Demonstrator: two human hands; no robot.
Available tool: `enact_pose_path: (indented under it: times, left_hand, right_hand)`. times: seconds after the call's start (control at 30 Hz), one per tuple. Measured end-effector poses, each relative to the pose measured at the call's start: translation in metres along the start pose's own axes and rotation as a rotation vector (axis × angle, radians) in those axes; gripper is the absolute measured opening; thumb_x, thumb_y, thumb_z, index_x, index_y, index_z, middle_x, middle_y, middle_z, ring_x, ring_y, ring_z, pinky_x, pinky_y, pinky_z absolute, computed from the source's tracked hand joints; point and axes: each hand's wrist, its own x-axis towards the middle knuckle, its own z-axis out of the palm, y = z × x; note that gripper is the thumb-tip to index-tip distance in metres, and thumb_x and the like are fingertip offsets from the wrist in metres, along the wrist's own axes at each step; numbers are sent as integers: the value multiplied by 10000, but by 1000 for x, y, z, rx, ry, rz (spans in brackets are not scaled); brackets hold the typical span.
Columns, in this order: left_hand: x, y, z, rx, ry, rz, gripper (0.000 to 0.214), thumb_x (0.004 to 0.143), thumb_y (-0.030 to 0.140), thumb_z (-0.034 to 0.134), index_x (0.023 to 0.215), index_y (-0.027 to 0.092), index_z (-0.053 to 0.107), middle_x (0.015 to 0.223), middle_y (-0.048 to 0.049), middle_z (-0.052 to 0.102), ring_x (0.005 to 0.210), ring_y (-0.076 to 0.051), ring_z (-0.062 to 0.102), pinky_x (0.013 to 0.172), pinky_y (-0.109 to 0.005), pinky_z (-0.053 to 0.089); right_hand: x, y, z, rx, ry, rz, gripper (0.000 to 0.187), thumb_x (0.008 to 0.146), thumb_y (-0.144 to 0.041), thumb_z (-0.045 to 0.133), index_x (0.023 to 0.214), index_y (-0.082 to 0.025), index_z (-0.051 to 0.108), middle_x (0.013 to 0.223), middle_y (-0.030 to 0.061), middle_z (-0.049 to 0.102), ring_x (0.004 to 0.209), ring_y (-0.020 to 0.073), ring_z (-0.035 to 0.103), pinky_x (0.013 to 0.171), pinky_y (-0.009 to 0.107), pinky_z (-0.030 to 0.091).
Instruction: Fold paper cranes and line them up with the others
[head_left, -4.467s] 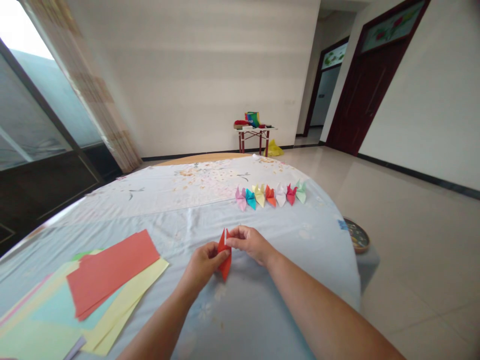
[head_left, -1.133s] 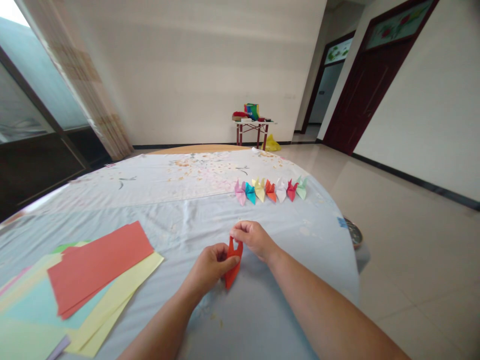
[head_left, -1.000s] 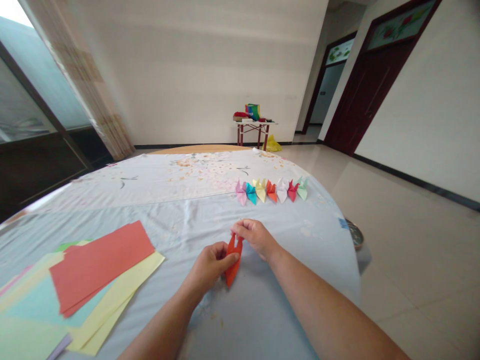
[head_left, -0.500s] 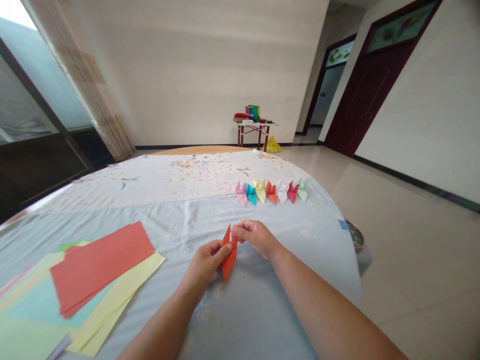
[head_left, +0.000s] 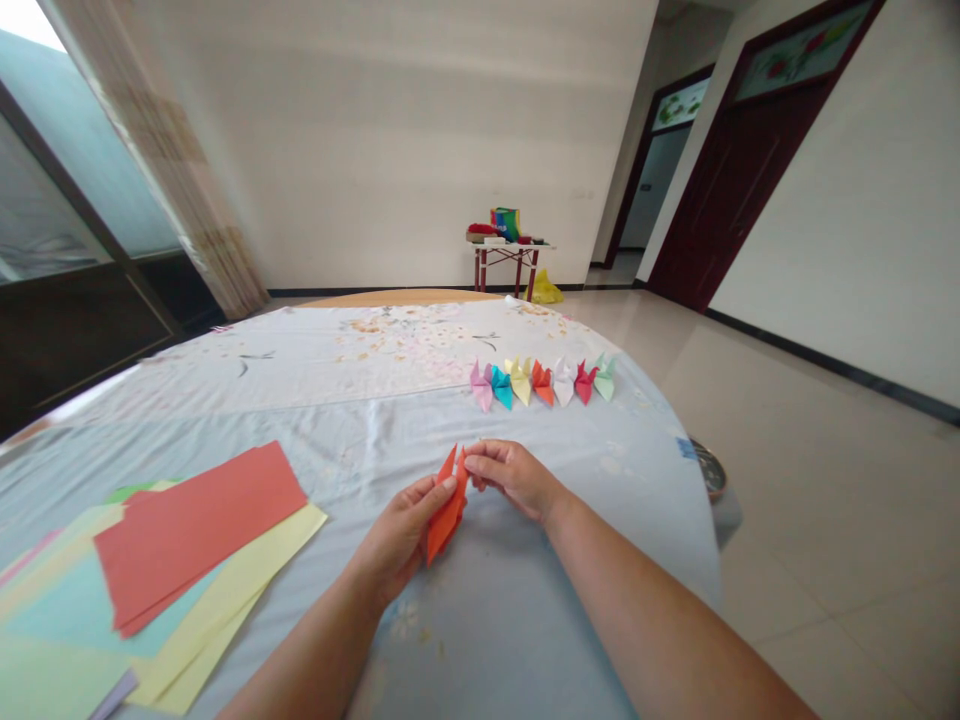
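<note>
Seven small, mixed-colour folded-paper birds (head_left: 542, 384), lined up on the round, cloth-covered counter (head_left: 570, 620). Nearer, at left, overlapping red, yellow and pale-green paper sheets (head_left: 202, 530), cut off by the frame. Pinches a narrow, pointed, orange-red folded paper (head_left: 444, 520) above the counter, with the grip of left hand (head_left: 399, 532) and, at one upper tip, right hand (head_left: 519, 478). Cannot see the left fingers behind it, nor make out the round dish's (head_left: 711, 468) contents, at right.
</note>
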Motion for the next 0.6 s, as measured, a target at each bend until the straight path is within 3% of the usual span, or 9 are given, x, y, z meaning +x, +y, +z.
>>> enact_pose_path:
  times: [0.17,0.43,0.6]
  left_hand:
    - [0,-1,1,-7,2,25,288,727,405,640,882,163,622,638,21,593,482,-52,487,456,-166,345]
    - [-2,-1,0,-23,-84,-5,273,745,407,619,783,138,589,596,17,557,453,-57,476,430,-172,335]
    - [0,-2,-1,6,-46,-1,277,720,413,642,750,145,576,581,29,555,440,-57,468,400,-170,319]
  right_hand:
    - [-2,-3,2,-8,-22,-9,252,688,-387,658,807,-166,659,709,-9,596,567,70,448,590,219,372]
    - [-3,-5,2,8,-49,-19,206,681,-352,658,754,-159,650,657,-19,579,552,69,442,591,225,368]
    - [-3,-7,-1,-101,-34,-43,207,687,-319,647,818,-160,632,740,-1,610,628,89,493,627,229,390]
